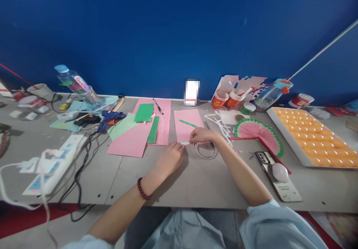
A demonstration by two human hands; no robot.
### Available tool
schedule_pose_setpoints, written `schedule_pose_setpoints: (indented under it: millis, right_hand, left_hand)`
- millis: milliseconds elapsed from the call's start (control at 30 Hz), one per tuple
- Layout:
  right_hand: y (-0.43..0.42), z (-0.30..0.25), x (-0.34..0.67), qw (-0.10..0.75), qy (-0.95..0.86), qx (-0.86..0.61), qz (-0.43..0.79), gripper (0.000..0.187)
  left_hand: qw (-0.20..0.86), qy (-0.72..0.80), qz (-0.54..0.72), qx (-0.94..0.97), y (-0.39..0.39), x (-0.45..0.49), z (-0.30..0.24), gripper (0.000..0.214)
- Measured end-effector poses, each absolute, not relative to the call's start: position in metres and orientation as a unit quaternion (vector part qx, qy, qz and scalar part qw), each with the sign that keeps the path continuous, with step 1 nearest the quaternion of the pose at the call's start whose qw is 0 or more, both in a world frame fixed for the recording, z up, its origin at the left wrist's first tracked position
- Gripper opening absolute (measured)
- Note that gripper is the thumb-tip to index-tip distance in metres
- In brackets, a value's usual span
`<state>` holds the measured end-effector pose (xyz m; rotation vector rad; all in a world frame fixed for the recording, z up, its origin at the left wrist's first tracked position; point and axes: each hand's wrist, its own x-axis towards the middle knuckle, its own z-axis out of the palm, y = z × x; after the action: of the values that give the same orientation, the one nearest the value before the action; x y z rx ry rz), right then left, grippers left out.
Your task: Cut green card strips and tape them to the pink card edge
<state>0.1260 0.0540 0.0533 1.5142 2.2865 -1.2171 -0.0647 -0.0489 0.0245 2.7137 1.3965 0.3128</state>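
A pink paper sheet [187, 124] lies flat on the grey table [195, 181], with a thin green strip [188, 123] on top of it. My left hand [170, 158] pinches the sheet's near left corner, fingers closed. My right hand [201, 134] presses closed fingers on the near edge of the same sheet. A roll of clear tape [206, 151] lies just under my right wrist. A bead bracelet sits on my left wrist.
More pink and green sheets [140, 133] lie to the left, beside a blue glue gun [109, 118] and a power strip [56, 163] with cables. To the right are a watermelon paper fan [260, 131], a phone [279, 174], a tray of orange balls [316, 137], paper cups [228, 99] and bottles.
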Motion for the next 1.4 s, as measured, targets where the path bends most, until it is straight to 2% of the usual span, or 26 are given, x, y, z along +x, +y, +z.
schedule_pose_setpoints:
  millis: [200, 800, 1400]
  right_hand:
    - [0.053, 0.051, 0.126, 0.070, 0.754, 0.506, -0.414, 0.012]
    - [0.054, 0.047, 0.126, 0.085, 0.756, 0.507, -0.405, 0.013]
    - [0.052, 0.054, 0.126, 0.098, 0.750, 0.511, -0.409, 0.015]
  left_hand:
    - [0.042, 0.450, 0.110, 0.885, -0.047, -0.064, 0.017, 0.036]
    - [0.024, 0.473, 0.092, 0.876, -0.057, -0.054, 0.022, 0.024]
    - [0.014, 0.484, 0.066, 0.873, -0.063, -0.047, 0.021, 0.028]
